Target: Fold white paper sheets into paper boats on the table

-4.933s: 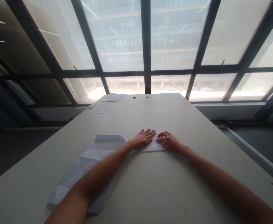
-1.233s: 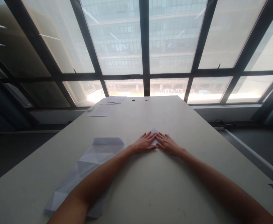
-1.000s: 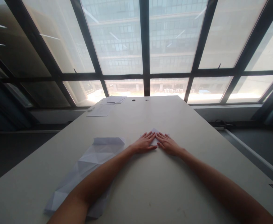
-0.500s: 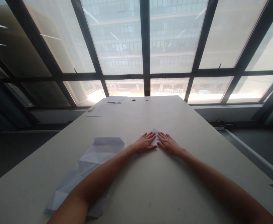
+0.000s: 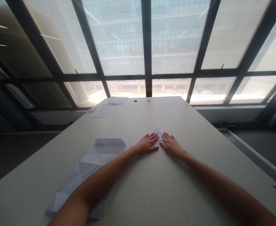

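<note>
Resting on folded paper (image 5: 156, 143), left hand (image 5: 146, 144) and right hand (image 5: 171, 145) have fingers slightly apart.

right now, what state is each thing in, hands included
small paper: folded, partly under both hands
left hand: open, palm down
right hand: open, palm down
big paper: creased, opened out, partly hidden
far papers: flat, overlapping
curtains: drawn aside

White sheets (image 5: 99, 112) near dark-framed windows (image 5: 119, 47).
</note>
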Demonstrator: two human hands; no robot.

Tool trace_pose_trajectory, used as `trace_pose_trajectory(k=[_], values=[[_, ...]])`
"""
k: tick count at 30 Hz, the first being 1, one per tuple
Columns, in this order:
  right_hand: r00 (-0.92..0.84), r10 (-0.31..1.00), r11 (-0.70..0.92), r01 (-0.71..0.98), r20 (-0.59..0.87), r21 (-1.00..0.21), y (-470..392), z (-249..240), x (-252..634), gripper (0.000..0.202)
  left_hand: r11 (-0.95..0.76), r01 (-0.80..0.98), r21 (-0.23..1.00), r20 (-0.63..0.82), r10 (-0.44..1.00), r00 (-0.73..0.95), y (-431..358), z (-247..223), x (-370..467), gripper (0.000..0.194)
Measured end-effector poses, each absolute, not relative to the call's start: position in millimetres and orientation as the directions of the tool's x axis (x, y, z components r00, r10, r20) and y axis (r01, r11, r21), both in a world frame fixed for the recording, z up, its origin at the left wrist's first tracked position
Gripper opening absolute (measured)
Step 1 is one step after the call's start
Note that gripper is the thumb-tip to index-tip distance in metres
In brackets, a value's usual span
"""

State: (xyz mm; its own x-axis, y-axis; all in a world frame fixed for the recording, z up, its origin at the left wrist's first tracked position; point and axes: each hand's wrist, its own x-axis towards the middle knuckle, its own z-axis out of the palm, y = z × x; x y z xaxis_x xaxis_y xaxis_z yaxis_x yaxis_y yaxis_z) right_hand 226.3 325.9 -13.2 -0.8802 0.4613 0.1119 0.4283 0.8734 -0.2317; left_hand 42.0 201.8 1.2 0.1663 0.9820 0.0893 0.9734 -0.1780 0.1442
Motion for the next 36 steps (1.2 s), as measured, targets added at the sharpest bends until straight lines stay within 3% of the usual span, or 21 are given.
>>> trace_pose_trajectory(k=[5,9,12,16,20,24,27,31,36], values=[[-0.881,0.46,0.877,0.432,0.108,-0.21,325,-14,227,0.069,-0.182,0.974,0.133,0.074,0.982,0.174,201,3,42,0.074],[-0.869,0.453,0.89,0.429,0.199,-0.154,320,-9,229,0.065,-0.179,0.974,0.138,0.077,0.982,0.17,201,3,43,0.074],[-0.885,0.353,0.936,0.34,0.303,-0.097,316,-5,229,0.055,-0.183,0.973,0.141,0.081,0.982,0.173,201,3,44,0.075],[-0.939,0.165,0.984,0.135,0.302,-0.116,314,-3,227,0.052,-0.173,0.974,0.145,0.095,0.983,0.16,200,3,45,0.075],[-0.942,0.14,0.978,0.084,0.305,-0.188,316,-2,226,0.052,-0.169,0.975,0.148,0.092,0.983,0.156,200,4,46,0.075],[-0.932,0.216,0.957,0.143,0.292,-0.252,314,-2,227,0.046,-0.168,0.975,0.146,0.075,0.985,0.158,200,4,45,0.075],[-0.897,0.367,0.912,0.294,0.249,-0.286,312,-4,226,0.048,-0.17,0.977,0.131,0.073,0.984,0.161,200,4,44,0.076],[-0.801,0.57,0.812,0.515,0.183,-0.274,312,-12,224,0.061,-0.163,0.98,0.118,0.07,0.985,0.156,200,3,44,0.077],[-0.746,0.651,0.753,0.612,0.138,-0.241,314,-16,223,0.069,-0.157,0.976,0.154,0.074,0.986,0.147,199,4,44,0.079]])
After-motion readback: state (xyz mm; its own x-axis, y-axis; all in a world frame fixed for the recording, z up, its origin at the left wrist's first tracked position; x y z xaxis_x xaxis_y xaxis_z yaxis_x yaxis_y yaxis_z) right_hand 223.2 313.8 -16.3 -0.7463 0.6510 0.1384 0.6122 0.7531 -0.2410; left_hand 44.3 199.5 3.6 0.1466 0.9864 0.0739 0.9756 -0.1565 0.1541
